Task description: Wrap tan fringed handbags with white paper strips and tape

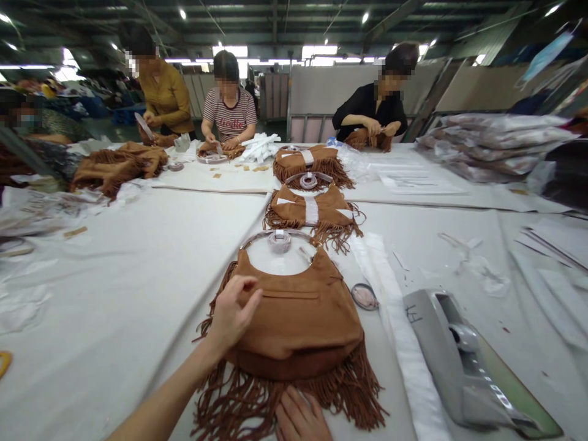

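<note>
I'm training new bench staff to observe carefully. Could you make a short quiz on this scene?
1. True or false: in the picture, the grey machine is to the right of the nearest brown bag.
2. What crosses the middle of the second bag, just behind it? a) a black belt, b) a white strip, c) a yellow ribbon
3. Which of the camera wearer's hands is at the nearest bag's lower fringe?

Key: 1. True. 2. b. 3. The right hand.
</note>
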The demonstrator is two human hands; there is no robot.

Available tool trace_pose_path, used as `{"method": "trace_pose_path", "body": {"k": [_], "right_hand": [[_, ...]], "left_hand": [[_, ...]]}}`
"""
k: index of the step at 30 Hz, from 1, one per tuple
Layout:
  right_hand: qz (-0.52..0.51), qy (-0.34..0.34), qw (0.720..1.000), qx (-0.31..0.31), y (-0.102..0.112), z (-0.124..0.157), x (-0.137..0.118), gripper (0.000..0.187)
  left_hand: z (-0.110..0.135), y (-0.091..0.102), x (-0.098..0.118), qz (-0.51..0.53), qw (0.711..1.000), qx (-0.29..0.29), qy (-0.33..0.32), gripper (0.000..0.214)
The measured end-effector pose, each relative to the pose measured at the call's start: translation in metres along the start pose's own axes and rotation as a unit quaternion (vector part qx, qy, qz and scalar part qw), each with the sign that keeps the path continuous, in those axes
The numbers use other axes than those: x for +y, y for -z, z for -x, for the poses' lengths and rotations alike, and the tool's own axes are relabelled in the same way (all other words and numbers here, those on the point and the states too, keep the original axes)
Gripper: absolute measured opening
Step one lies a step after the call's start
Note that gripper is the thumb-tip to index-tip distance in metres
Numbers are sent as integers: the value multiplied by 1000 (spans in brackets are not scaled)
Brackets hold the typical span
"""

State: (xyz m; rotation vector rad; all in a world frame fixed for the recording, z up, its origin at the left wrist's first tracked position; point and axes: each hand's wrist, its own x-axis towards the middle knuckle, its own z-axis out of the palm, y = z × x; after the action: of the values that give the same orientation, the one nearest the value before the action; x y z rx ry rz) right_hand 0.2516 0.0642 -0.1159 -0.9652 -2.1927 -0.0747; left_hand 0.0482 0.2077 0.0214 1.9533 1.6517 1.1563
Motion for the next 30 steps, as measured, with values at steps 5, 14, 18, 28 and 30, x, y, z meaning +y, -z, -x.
{"method": "trace_pose_path", "body": {"k": [5,14,18,28,30], "right_hand": [[-13,-17,997,-77,24,-16,-14,32],[-1,-66,997,36,49,-11,-5,36],[138,-190,969,70,49,1,19,38],[75,-202,976,-17,56,-26,36,21],[60,-209,976,-13,61,-33,32,19]], "left_hand": [[167,1,-2,-125,990,-34,-57,39],[187,-19,-46,-233,964,-87,-96,16],[180,-12,-57,-149,979,-112,-82,18],[148,25,-35,-4,986,-163,-44,19],[142,37,-30,-9,985,-160,-64,19]]}}
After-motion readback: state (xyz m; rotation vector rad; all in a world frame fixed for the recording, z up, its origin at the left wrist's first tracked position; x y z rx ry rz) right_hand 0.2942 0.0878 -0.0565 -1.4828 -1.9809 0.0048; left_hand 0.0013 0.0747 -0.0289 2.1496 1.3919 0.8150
